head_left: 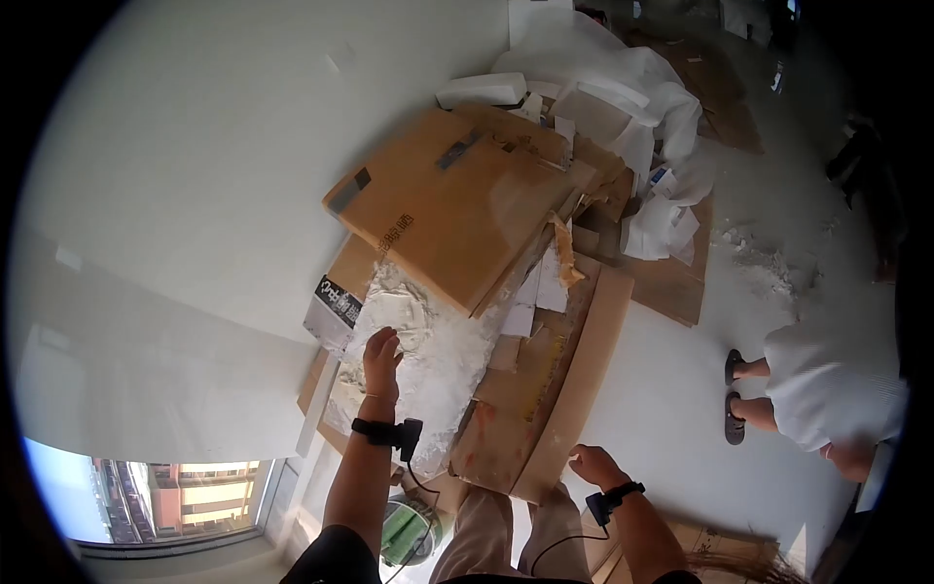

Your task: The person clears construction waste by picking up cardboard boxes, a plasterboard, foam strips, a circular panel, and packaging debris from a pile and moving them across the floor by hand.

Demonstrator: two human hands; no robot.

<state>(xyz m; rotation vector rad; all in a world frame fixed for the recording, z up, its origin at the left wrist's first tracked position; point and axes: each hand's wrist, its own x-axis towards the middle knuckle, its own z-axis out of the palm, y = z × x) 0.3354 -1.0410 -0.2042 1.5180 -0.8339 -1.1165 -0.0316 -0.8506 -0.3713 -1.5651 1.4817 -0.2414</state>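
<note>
My left hand [382, 362] is over the white, crumbly material [413, 355] on the long surface before me. Its fingers are a little apart and slightly bent, with nothing visible in them. My right hand [595, 467] is beside the near end of a long cardboard flap [584, 375], its fingers curled in and nothing visible in them. Whether it touches the cardboard is unclear. A large flat cardboard box [457, 200] with printed characters covers the far part of the white material. Both wrists wear black straps with cables.
Below my left forearm stands a bucket [428, 533] with something green inside. White sheeting [623, 73] and torn cardboard [671, 282] are heaped farther off. At the right is another person in sandals and white clothing [827, 375]. A window [185, 496] is at lower left.
</note>
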